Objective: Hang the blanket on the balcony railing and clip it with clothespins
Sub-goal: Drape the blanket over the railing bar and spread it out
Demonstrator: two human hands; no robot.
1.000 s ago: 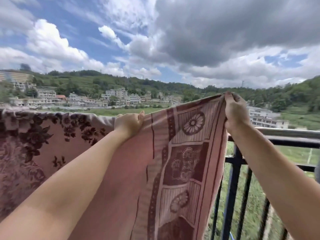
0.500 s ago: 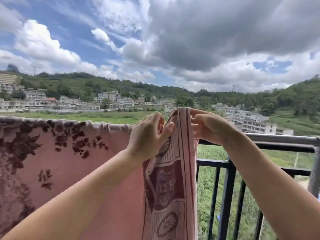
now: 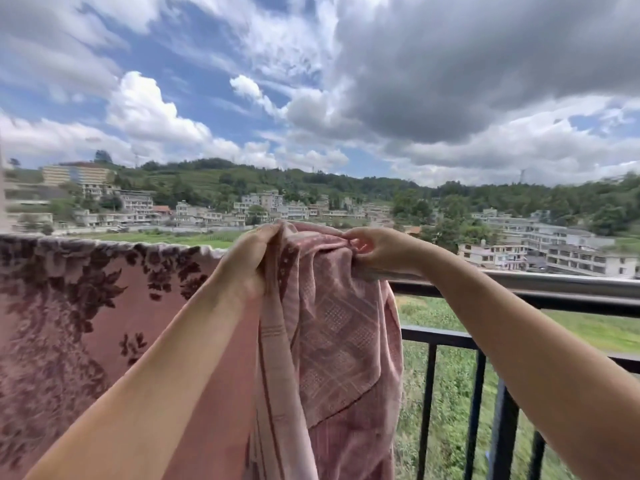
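A pink blanket (image 3: 86, 306) with dark maroon flowers hangs over the balcony railing (image 3: 554, 284) on the left. Its right end is bunched into folds that hang down in the middle. My left hand (image 3: 251, 258) grips the bunched top edge from the left. My right hand (image 3: 377, 251) pinches the same edge from the right, just above the metal top rail. No clothespin shows in view.
The railing's black bars (image 3: 427, 403) and a lower crossbar run to the right of the blanket. Beyond them lie a green field, white buildings and wooded hills under a cloudy sky.
My hands spread the blanket end wide a second ago, then came together. Now they sit lower, by the top rail, with the cloth gathered between them.
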